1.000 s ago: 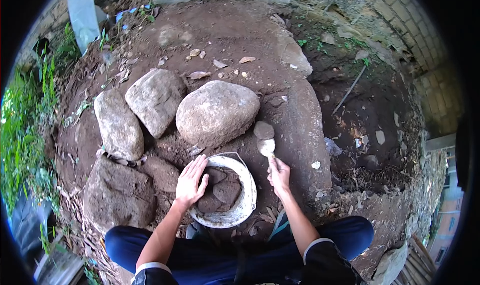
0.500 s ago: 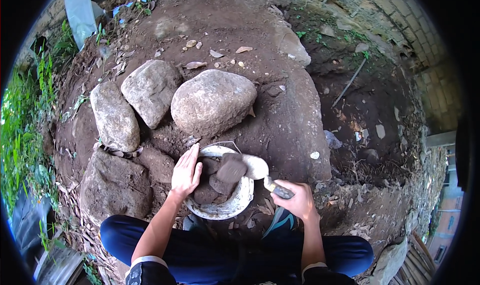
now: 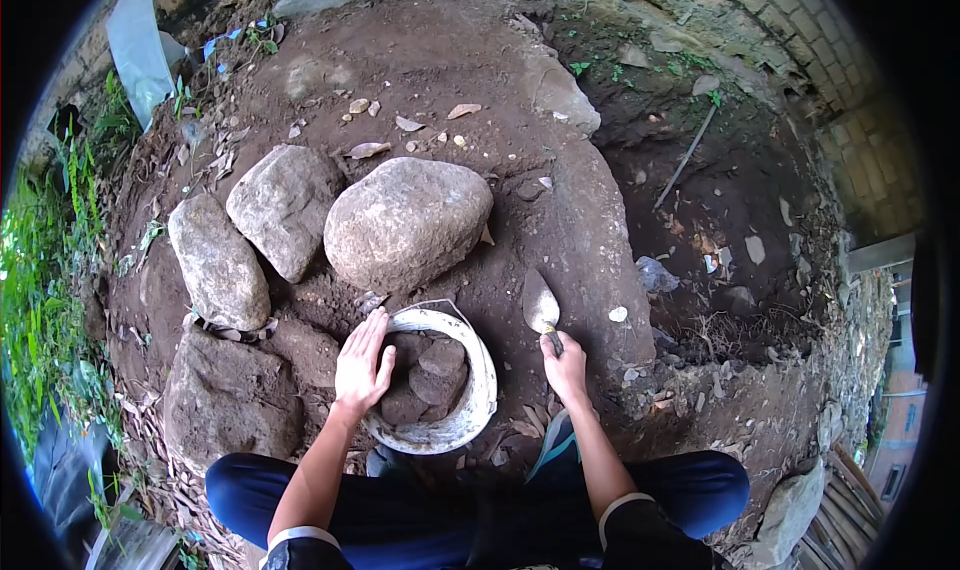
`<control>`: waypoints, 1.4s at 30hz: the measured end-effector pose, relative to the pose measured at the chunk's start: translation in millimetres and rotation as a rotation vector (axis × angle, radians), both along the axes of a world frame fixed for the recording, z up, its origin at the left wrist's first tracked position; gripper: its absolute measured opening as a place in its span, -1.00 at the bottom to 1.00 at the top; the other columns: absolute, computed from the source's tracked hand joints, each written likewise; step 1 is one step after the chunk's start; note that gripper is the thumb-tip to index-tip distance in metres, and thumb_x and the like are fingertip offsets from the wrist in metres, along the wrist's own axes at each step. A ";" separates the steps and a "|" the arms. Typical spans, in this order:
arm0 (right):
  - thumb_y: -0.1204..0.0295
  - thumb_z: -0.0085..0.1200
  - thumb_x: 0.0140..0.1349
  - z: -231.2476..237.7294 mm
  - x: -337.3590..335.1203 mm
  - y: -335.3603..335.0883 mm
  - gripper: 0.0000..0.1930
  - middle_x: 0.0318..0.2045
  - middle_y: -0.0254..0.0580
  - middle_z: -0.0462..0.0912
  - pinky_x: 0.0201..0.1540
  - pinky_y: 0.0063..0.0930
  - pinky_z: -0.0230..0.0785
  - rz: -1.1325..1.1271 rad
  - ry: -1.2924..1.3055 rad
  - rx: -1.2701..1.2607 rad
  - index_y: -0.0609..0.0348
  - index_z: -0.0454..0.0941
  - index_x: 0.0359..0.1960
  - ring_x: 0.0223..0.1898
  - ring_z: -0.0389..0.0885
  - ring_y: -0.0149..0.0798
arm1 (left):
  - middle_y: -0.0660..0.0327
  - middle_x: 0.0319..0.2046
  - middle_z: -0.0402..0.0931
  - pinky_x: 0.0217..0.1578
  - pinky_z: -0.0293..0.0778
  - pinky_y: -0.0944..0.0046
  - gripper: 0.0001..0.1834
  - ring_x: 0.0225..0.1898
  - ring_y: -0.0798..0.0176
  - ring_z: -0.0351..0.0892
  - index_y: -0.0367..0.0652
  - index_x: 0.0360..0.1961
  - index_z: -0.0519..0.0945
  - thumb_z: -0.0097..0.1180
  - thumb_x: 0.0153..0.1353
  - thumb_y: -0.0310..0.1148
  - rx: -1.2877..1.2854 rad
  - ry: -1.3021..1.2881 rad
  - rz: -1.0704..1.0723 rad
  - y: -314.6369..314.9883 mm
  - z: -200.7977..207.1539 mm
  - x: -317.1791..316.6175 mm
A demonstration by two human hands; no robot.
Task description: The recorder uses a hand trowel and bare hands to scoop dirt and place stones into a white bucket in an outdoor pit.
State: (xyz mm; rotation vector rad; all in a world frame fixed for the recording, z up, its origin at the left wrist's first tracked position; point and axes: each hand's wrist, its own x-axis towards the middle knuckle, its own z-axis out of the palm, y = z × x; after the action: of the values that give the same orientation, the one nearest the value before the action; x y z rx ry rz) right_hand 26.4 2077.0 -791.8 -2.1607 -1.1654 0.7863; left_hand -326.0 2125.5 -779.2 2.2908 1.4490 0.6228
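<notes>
Between my knees stands a white bucket [image 3: 478, 400], smeared with dirt, with several dark brown lumps [image 3: 436, 375] of soil inside. My left hand [image 3: 362, 366] rests flat against the bucket's left rim, fingers stretched forward and thumb apart. To the right of the bucket, my right hand [image 3: 566, 368] is wrapped round the handle of a pointed trowel [image 3: 541, 305]. The trowel's blade points away from me over the bare soil, its metal partly coated with dirt. The bucket's thin wire handle [image 3: 455, 308] lies along its far rim.
Beyond the bucket sit a large rounded stone [image 3: 408, 220] and two more pale stones [image 3: 285, 210] [image 3: 218, 262]. A broad dirty rock [image 3: 232, 395] lies to the left. On the right, a concrete ledge [image 3: 598, 240] borders a lower dirt area with a thin stick [image 3: 685, 157].
The trowel has swung from over the bucket to the soil on its right. The lump at its blade now lies among the others in the bucket. My left hand stays on the rim.
</notes>
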 end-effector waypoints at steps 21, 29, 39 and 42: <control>0.25 0.20 0.34 -78.3 -5.2 56.1 -0.72 -0.59 -0.06 0.60 -0.44 -0.27 0.39 0.002 0.216 0.014 0.29 0.64 -0.23 -0.56 0.59 -0.30 | -0.10 0.32 0.38 0.38 0.21 0.02 -0.39 0.37 -0.09 0.34 -0.32 0.35 0.35 0.01 0.31 -0.26 -0.049 -0.046 0.008 2.1 0.7 -2.6; 0.28 0.11 0.44 -78.2 -62.9 60.8 -0.77 -0.68 -0.52 0.36 -0.70 -0.50 0.05 0.145 0.341 0.261 0.15 0.59 -0.35 -0.72 0.22 -0.59 | -0.08 0.32 0.39 0.38 0.21 0.04 -0.39 0.36 -0.05 0.36 -0.30 0.34 0.37 0.03 0.33 -0.20 -0.021 0.002 0.005 1.8 1.1 -0.8; 0.19 0.08 0.46 -35.3 -48.8 50.0 -0.78 -0.65 -0.58 0.35 -0.79 -0.63 -0.09 -0.008 0.825 -0.096 0.07 0.60 -0.18 -0.80 0.16 -0.65 | -0.05 0.33 0.38 0.38 0.22 0.05 -0.41 0.37 -0.03 0.35 -0.32 0.31 0.39 0.05 0.33 -0.22 0.005 -0.003 0.002 0.3 -0.3 -1.9; 0.20 0.08 0.46 -18.9 -40.4 35.9 -0.77 -0.64 -0.56 0.37 -0.79 -0.65 -0.06 -0.034 0.767 -0.090 0.08 0.62 -0.13 -0.79 0.17 -0.66 | -0.05 0.33 0.38 0.38 0.21 0.05 -0.42 0.37 -0.03 0.35 -0.32 0.31 0.39 0.04 0.35 -0.22 -0.003 -0.008 0.008 -1.3 -0.8 -3.7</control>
State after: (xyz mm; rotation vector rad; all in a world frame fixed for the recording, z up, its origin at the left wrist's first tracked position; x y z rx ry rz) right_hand -14.0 2112.9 -810.8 -1.6666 -0.6915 1.4917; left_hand -329.7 2124.2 -780.0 2.2790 1.4547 0.6310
